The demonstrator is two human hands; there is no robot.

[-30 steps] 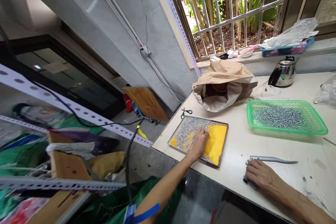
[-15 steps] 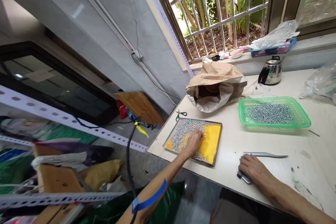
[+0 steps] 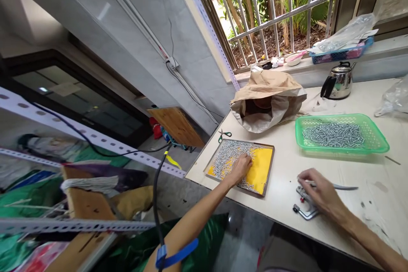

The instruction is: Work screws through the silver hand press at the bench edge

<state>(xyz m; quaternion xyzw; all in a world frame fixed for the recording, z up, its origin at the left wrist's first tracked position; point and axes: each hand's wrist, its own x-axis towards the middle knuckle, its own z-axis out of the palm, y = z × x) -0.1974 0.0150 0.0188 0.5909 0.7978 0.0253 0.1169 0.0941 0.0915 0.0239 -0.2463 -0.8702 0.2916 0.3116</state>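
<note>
Left hand: bent over the shallow tray, fingertips down among the small metal pins; whether they pinch one, I cannot tell.
Right hand: loosely curled over the metal tool, thumb and forefinger reaching leftward; what they pinch, if anything, is too small to tell.
Metal pins: short, slim, silvery cylinders, heaped mostly across the tray's left part, pointing every way with no shared axis.
Shallow tray: near the table's left edge, four-sided, with a thin, dark, low rim.
Tray lining: smooth, flat yellow, bare along the right side.
Metal tool: on the table right of the tray, hard and shiny, with an angular frame, a red spot and a dark knob at its lower left.
Tool's lever: slim grey metal, long axis running left to right, tip pointing right.
Green basket: perforated, translucent plastic, oblong, long side running left to right, holding more pins.
Paper bag: brown, crumpled, its mouth facing the person.
Table: smooth, pale, marked with dark scuffs.
</note>
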